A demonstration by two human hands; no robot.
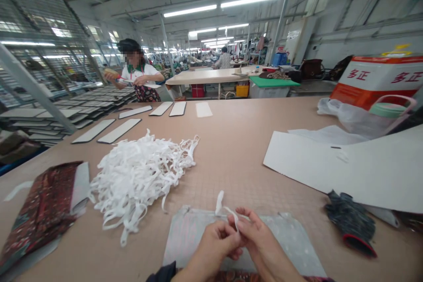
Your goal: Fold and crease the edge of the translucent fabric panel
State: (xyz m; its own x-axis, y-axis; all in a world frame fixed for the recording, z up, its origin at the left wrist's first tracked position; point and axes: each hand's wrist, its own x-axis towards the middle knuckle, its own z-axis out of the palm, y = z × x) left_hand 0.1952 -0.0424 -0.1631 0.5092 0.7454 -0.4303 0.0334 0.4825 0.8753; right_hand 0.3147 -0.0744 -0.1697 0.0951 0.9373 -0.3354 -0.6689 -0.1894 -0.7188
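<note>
Near: left hand (213,244) and right hand (261,240) half-closed, both pinching a white strap (228,209) between thumb and fingers, above a grey sheet (188,238) on the desk (231,163). Step in hand: working the strap's loop. Farther left: tangled pile of white straps (139,180). Beyond: row of white-faced panels (119,130).

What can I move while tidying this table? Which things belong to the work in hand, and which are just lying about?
With the work:
the white strip, pinched by the left hand and right hand
the pile of white strips
the pale sheet under the hands

Lying about:
the dark glove
the large white card
the patterned fabric bundle
the black-edged white panels
</note>
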